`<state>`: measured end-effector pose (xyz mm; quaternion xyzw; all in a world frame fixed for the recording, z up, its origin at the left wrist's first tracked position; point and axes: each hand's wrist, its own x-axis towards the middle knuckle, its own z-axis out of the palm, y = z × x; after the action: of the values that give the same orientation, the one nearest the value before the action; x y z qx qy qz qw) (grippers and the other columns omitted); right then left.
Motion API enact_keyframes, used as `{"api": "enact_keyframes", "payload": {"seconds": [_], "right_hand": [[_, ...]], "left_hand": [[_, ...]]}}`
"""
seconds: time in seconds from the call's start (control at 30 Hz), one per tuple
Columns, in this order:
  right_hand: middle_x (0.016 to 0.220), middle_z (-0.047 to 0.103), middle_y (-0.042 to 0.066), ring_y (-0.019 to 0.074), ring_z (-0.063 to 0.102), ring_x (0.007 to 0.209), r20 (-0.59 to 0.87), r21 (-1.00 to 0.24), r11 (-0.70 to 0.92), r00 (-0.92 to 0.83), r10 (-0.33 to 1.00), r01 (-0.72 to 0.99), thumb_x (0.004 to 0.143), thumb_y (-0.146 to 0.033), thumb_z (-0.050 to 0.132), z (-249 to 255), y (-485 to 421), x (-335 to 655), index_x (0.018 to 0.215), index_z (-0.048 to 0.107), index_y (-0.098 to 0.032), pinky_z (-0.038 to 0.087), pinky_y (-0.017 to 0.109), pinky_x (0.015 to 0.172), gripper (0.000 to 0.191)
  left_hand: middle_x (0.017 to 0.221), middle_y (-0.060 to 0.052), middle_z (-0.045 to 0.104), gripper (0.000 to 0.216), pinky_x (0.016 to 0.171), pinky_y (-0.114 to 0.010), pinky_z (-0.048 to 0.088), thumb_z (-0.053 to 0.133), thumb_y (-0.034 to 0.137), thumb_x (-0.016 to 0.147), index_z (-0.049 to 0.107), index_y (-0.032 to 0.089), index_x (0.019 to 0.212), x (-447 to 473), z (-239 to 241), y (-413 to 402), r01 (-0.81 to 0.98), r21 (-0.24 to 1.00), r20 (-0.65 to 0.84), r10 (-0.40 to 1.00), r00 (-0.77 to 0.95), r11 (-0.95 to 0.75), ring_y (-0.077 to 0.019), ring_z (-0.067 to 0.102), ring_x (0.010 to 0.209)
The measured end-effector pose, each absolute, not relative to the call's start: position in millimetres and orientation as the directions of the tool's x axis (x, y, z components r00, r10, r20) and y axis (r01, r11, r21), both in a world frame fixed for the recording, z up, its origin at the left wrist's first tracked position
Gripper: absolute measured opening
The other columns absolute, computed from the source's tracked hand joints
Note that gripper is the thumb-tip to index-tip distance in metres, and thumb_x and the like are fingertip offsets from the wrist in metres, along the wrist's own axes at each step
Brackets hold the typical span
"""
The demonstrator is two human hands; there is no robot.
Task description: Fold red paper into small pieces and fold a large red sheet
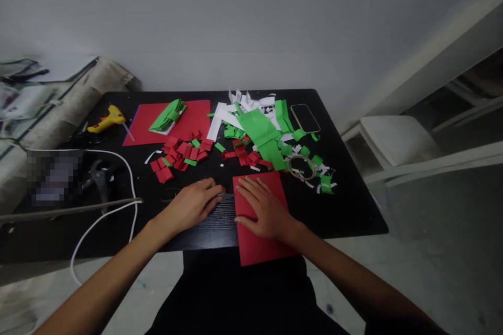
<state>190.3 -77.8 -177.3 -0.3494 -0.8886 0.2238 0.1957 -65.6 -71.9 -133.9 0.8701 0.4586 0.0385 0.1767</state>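
Observation:
My right hand (262, 209) lies flat with fingers spread on a red paper sheet (271, 251) that overhangs the near edge of the black table (346, 209). My left hand (194, 203) rests palm down just left of the sheet, fingers curled over a thin dark tool (227, 196) whose tip shows beside the paper; what the tool is I cannot tell.
Red and green paper pieces (178, 154) are scattered mid-table, with green and white strips (259, 125) behind. A tape ring (302, 166), a phone (305, 118), a yellow glue gun (106, 120), a large red sheet (165, 120) and a white cable (129, 188) also lie there. A white chair (393, 138) stands to the right.

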Motion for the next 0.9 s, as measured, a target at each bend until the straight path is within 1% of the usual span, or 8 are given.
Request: {"api": "enact_keyframes", "payload": {"seconds": [0.13, 0.2, 0.27, 0.33, 0.43, 0.5, 0.7, 0.9], "right_hand": [[0.158, 0.044, 0.019, 0.0296, 0.032, 0.153, 0.203, -0.533, 0.658, -0.675, 0.710, 0.532, 0.090, -0.044, 0.067, -176.4, -78.3, 190.1, 0.151, 0.043, -0.011, 0.025, 0.055, 0.125, 0.074], [0.158, 0.044, 0.019, 0.0297, 0.032, 0.152, 0.203, -0.530, 0.660, -0.676, 0.709, 0.532, 0.090, -0.044, 0.067, -175.7, -78.2, 190.1, 0.150, 0.045, -0.011, 0.026, 0.055, 0.125, 0.072], [0.158, 0.044, 0.018, 0.0295, 0.031, 0.153, 0.199, -0.522, 0.664, -0.681, 0.705, 0.535, 0.090, -0.044, 0.066, -175.3, -78.0, 190.3, 0.149, 0.047, -0.011, 0.025, 0.054, 0.126, 0.070], [0.158, 0.044, 0.017, 0.0292, 0.031, 0.153, 0.198, -0.516, 0.668, -0.684, 0.702, 0.536, 0.090, -0.044, 0.067, -175.3, -77.8, 190.5, 0.148, 0.048, -0.012, 0.025, 0.054, 0.126, 0.069], [0.158, 0.043, 0.018, 0.0293, 0.031, 0.153, 0.203, -0.513, 0.670, -0.683, 0.702, 0.536, 0.091, -0.045, 0.066, -175.9, -77.8, 190.8, 0.147, 0.049, -0.012, 0.025, 0.053, 0.126, 0.068], [0.158, 0.043, 0.018, 0.0296, 0.031, 0.153, 0.206, -0.512, 0.673, -0.684, 0.700, 0.534, 0.091, -0.044, 0.066, -176.8, -77.8, 190.8, 0.148, 0.048, -0.011, 0.025, 0.054, 0.126, 0.069], [0.159, 0.041, 0.019, 0.0301, 0.031, 0.153, 0.205, -0.529, 0.663, -0.678, 0.706, 0.529, 0.089, -0.045, 0.067, -178.4, -77.9, 190.8, 0.155, 0.036, -0.010, 0.026, 0.055, 0.125, 0.080], [0.159, 0.042, 0.019, 0.0293, 0.033, 0.152, 0.194, -0.547, 0.648, -0.672, 0.714, 0.530, 0.088, -0.045, 0.069, -176.6, -77.8, 190.2, 0.155, 0.035, -0.008, 0.025, 0.052, 0.126, 0.084]], "left_hand": [[0.100, -0.009, 0.061, 0.024, 0.087, -0.042, 0.050, 0.040, 0.026, 0.103, 0.062, 0.018, 0.109, -60.3, -134.6, -73.0, 0.783, 0.314, -0.082, 0.806, 0.586, -0.537, -0.0243, 0.060, 0.091], [0.101, -0.009, 0.061, 0.023, 0.088, -0.043, 0.049, 0.042, 0.024, 0.102, 0.062, 0.019, 0.111, -57.8, -135.0, -74.2, 0.781, 0.317, -0.067, 0.808, 0.585, -0.538, -0.0249, 0.059, 0.093], [0.103, -0.009, 0.060, 0.025, 0.087, -0.042, 0.048, 0.044, 0.023, 0.101, 0.062, 0.020, 0.117, -56.1, -136.4, -75.9, 0.776, 0.335, -0.048, 0.813, 0.580, -0.534, -0.0250, 0.058, 0.095], [0.103, -0.008, 0.060, 0.026, 0.086, -0.040, 0.048, 0.043, 0.026, 0.103, 0.063, 0.022, 0.120, -55.4, -139.2, -77.6, 0.773, 0.355, -0.025, 0.821, 0.570, -0.526, -0.0244, 0.058, 0.095], [0.101, -0.007, 0.061, 0.029, 0.085, -0.039, 0.046, 0.041, 0.033, 0.106, 0.066, 0.022, 0.115, -55.4, -144.6, -79.3, 0.771, 0.371, 0.011, 0.833, 0.554, -0.518, -0.0229, 0.057, 0.093], [0.099, -0.007, 0.062, 0.030, 0.084, -0.038, 0.046, 0.040, 0.035, 0.106, 0.067, 0.021, 0.111, -55.4, -147.3, -79.6, 0.770, 0.373, 0.026, 0.836, 0.549, -0.517, -0.0222, 0.057, 0.091], [0.100, -0.006, 0.063, 0.028, 0.083, -0.038, 0.044, 0.041, 0.033, 0.106, 0.067, 0.022, 0.109, -53.9, -146.8, -77.2, 0.772, 0.360, 0.027, 0.833, 0.553, -0.524, -0.0219, 0.058, 0.092], [0.100, -0.007, 0.064, 0.029, 0.084, -0.038, 0.044, 0.041, 0.034, 0.106, 0.068, 0.022, 0.108, -53.6, -147.5, -71.5, 0.771, 0.358, 0.042, 0.834, 0.550, -0.526, -0.0221, 0.058, 0.091]]}}
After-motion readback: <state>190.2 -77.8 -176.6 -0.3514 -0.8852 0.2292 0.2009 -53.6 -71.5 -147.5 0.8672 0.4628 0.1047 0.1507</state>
